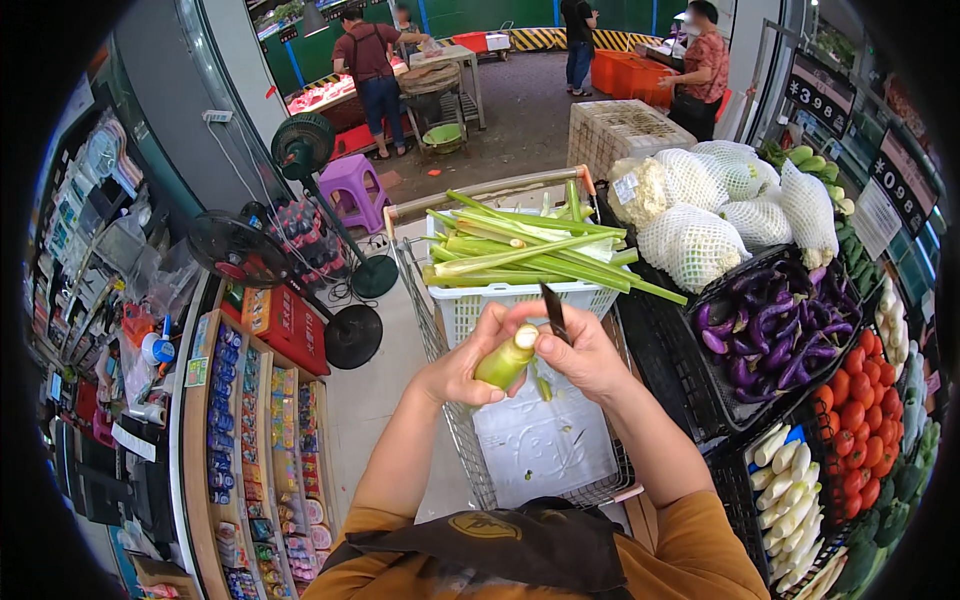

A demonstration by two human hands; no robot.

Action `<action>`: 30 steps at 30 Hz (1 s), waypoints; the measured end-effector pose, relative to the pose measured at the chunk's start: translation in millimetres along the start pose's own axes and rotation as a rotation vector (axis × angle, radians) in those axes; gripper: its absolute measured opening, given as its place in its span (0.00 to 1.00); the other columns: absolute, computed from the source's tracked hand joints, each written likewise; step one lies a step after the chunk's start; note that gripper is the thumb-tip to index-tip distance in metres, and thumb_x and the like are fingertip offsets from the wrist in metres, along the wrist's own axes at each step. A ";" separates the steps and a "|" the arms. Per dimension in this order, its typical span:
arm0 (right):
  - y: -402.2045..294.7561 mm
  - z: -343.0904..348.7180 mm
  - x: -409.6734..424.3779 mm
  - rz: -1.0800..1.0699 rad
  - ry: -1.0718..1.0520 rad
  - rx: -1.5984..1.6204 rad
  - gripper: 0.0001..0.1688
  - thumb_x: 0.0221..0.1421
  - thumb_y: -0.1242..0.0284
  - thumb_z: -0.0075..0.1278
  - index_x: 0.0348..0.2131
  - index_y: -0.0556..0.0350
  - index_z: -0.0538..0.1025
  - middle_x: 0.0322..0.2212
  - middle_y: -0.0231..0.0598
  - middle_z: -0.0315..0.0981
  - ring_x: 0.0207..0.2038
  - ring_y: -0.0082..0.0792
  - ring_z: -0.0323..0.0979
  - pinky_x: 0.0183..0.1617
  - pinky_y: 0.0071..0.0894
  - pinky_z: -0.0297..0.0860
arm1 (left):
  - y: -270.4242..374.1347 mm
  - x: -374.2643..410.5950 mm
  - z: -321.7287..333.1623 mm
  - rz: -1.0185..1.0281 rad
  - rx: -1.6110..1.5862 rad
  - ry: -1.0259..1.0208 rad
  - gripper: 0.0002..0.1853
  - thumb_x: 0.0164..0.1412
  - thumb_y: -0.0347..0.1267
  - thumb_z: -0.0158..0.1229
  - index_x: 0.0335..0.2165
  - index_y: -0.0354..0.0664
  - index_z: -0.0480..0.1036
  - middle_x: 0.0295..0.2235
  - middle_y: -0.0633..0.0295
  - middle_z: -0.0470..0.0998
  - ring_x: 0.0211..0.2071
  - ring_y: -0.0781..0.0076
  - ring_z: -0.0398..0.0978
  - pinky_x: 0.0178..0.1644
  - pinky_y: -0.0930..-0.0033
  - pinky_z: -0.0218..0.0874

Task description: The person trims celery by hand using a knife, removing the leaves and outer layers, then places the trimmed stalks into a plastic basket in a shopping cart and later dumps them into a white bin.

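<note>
My left hand (450, 371) is wrapped around a thick green vegetable stem (501, 365), its round white cut end facing up. Against that end rests the thumb of my right hand (589, 358), which grips a small knife (555, 309) with its dark blade pointing up and away. Just beyond my hands, a white plastic basket (480, 306) holds long green stalks (525, 251) that look like celery. Below my hands lies a white sheet (544, 454) in a wire shopping cart (466, 450), with a few green trimmings (543, 386) on it.
On the right stand crates of purple eggplants (780, 330), tomatoes (859, 420) and white root vegetables (787, 495), below net-wrapped cauliflowers (694, 244). To the left are a snack shelf (255, 450), two fans (240, 251) and a purple stool (352, 187). Several people (375, 67) stand farther off.
</note>
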State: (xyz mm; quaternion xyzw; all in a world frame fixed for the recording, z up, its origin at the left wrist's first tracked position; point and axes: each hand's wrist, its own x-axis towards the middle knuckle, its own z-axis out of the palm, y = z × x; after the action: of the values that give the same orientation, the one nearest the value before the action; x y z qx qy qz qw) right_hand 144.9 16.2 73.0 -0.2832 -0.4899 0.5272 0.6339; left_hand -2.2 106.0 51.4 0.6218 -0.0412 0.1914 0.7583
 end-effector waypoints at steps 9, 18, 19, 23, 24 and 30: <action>10.3 40.4 -10.7 -0.080 0.395 0.084 0.11 0.49 0.74 0.50 0.34 0.60 0.69 0.25 0.31 0.68 0.25 0.17 0.65 0.28 0.16 0.66 | -9.8 -16.8 11.8 0.089 -0.030 0.154 0.31 0.39 0.35 0.64 0.41 0.42 0.57 0.36 0.61 0.65 0.34 0.74 0.66 0.38 0.72 0.59; 28.3 58.0 -22.0 -0.182 0.585 0.060 0.13 0.55 0.65 0.41 0.33 0.57 0.68 0.22 0.27 0.64 0.17 0.12 0.53 0.20 0.11 0.51 | -35.0 -29.2 47.7 0.355 0.462 0.645 0.27 0.44 0.32 0.62 0.43 0.35 0.63 0.39 0.58 0.71 0.38 0.74 0.69 0.42 0.73 0.60; 29.5 59.0 -25.7 -0.216 0.571 0.034 0.13 0.56 0.64 0.40 0.32 0.56 0.67 0.21 0.28 0.65 0.13 0.12 0.50 0.17 0.12 0.49 | -34.9 -35.0 47.5 0.311 0.526 0.646 0.26 0.44 0.31 0.61 0.43 0.35 0.63 0.38 0.57 0.72 0.37 0.75 0.70 0.41 0.73 0.61; 9.3 50.2 -35.7 -0.265 0.898 0.159 0.16 0.57 0.59 0.37 0.29 0.53 0.66 0.16 0.28 0.62 0.10 0.14 0.48 0.12 0.15 0.46 | -14.9 -55.1 58.6 0.460 0.101 0.793 0.21 0.52 0.32 0.53 0.43 0.35 0.60 0.38 0.53 0.70 0.34 0.66 0.72 0.34 0.71 0.66; -5.8 27.7 -46.8 -0.378 0.961 0.165 0.16 0.57 0.59 0.36 0.29 0.52 0.66 0.16 0.28 0.61 0.10 0.14 0.48 0.12 0.14 0.45 | -10.1 -64.4 47.7 0.451 0.034 0.957 0.19 0.56 0.36 0.46 0.45 0.41 0.56 0.36 0.53 0.69 0.31 0.64 0.73 0.28 0.70 0.67; -114.3 -14.0 -84.8 -0.963 1.063 -0.197 0.15 0.57 0.61 0.36 0.28 0.53 0.65 0.15 0.28 0.61 0.10 0.12 0.49 0.11 0.10 0.44 | 11.0 -136.1 -6.5 0.709 -0.187 1.323 0.16 0.56 0.41 0.47 0.39 0.43 0.60 0.30 0.65 0.67 0.25 0.77 0.65 0.28 0.76 0.59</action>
State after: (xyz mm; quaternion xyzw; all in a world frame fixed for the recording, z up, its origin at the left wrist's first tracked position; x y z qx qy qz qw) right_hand 205.5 -94.2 140.7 -0.3099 -0.2309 -0.0663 0.9199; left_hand -132.8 81.4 19.2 0.2597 0.2089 0.7530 0.5674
